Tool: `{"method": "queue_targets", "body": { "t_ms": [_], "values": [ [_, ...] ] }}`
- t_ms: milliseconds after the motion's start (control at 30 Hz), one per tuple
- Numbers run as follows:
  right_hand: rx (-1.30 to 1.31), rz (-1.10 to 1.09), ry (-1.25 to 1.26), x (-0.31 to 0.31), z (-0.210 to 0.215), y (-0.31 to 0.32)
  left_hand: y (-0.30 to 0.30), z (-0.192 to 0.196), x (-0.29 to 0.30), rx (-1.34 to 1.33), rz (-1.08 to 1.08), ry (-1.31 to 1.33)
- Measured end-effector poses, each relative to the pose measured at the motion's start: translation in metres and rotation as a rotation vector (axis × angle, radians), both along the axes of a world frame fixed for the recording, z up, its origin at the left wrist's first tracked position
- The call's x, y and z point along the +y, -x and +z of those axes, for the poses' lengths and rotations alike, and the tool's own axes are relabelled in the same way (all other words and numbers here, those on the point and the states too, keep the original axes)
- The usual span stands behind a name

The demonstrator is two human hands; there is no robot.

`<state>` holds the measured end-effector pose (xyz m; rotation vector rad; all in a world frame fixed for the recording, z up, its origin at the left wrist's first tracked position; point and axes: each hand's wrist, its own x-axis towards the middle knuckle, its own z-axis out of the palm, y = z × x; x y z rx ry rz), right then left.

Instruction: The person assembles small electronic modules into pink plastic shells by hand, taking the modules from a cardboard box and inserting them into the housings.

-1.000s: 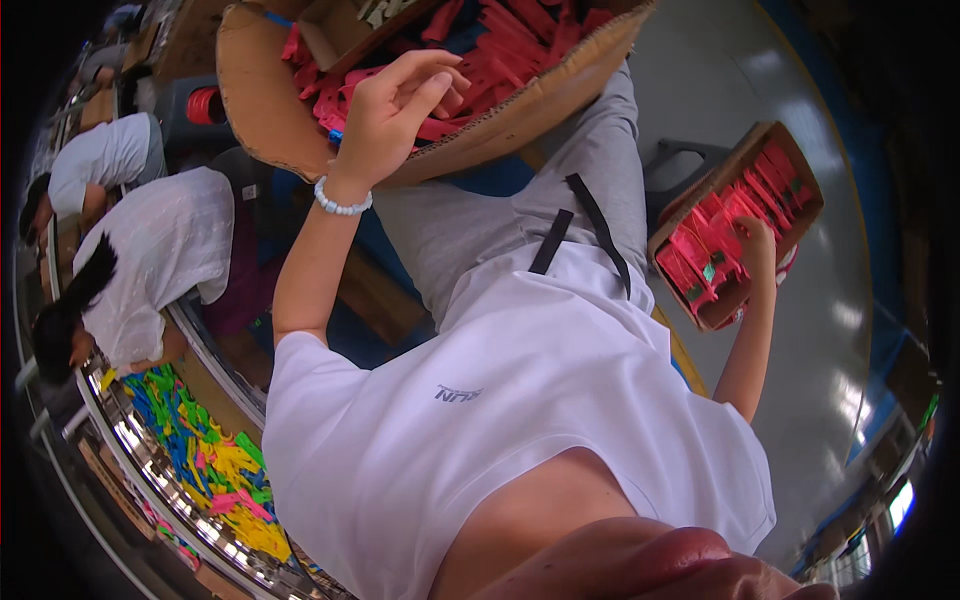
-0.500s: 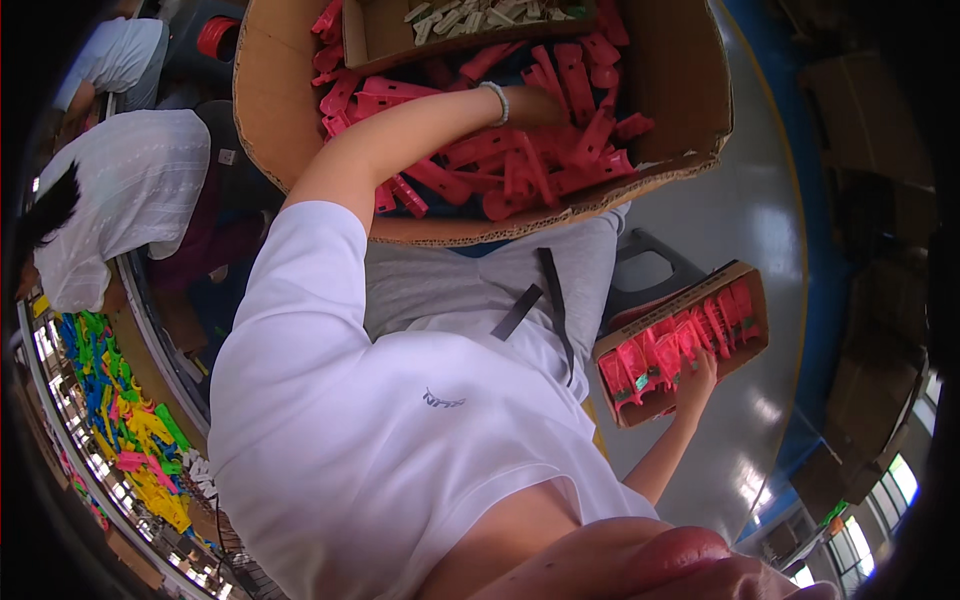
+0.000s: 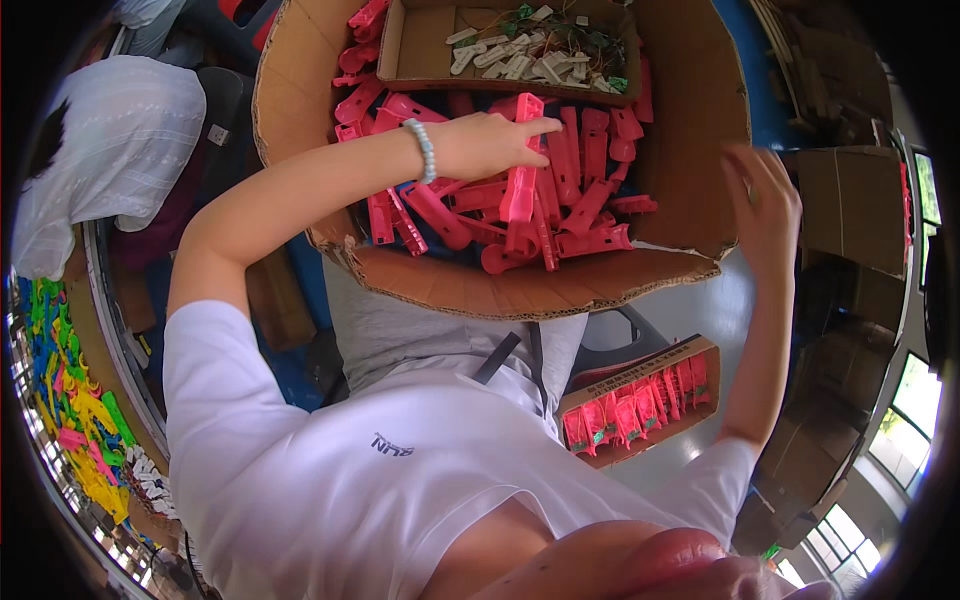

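My left hand (image 3: 485,145), with a beaded bracelet at the wrist, grips a long pink plastic shell piece (image 3: 522,175) between thumb and fingers. The piece is held upright above a pile of similar pink shell pieces (image 3: 435,215) inside a large cardboard box (image 3: 480,285). My right hand (image 3: 768,205) is raised just outside the box's right wall, fingers apart and somewhat curled, with nothing visible in it. At the back of the box sits a shallow cardboard tray (image 3: 430,72) of small white parts (image 3: 520,60) with thin wires and green bits.
A smaller carton (image 3: 690,425) at lower right contains a row of pink pieces with green parts, beside a grey plastic stool (image 3: 610,335). On the left, a person in white (image 3: 125,130) is near a table heaped with colourful plastic parts (image 3: 75,400). Stacked cartons (image 3: 850,210) stand right.
My left hand has lifted out of the pile with a pink shell piece. My right hand has left the smaller carton and moved up beside the large box.
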<state>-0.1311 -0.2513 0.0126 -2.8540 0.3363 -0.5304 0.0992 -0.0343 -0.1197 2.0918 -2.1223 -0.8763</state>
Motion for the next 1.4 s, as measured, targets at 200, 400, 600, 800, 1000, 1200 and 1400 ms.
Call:
{"method": "queue_targets", "body": {
  "t_ms": [200, 400, 600, 800, 1000, 1200, 1400],
  "values": [
    [0.092, 0.163, -0.119, -0.101, -0.116, -0.200, -0.006, 0.028, 0.051, 0.570, -0.049, 0.375],
    [0.193, 0.271, 0.025, -0.132, -0.204, -0.280, -0.012, 0.048, 0.077, 0.732, 0.250, 0.549],
    [0.102, 0.148, -0.224, -0.095, -0.183, -0.271, -0.027, 0.059, 0.095, 0.524, 0.169, 0.879],
    [-0.374, 0.130, -1.129, -0.058, -0.121, -0.245, -0.027, 0.058, 0.092, 0.892, 0.594, 0.909],
    [-0.471, 0.277, -1.409, -0.018, -0.064, -0.209, -0.017, 0.080, 0.071, 1.030, 0.618, 0.932],
    [-0.349, 0.255, -0.919, 0.055, -0.019, -0.167, -0.023, 0.080, 0.040, 0.482, 0.821, 1.232],
    [-0.386, 0.468, -0.725, 0.083, -0.008, -0.140, -0.014, 0.085, 0.034, 0.508, 0.743, 1.151]
  ]
}}
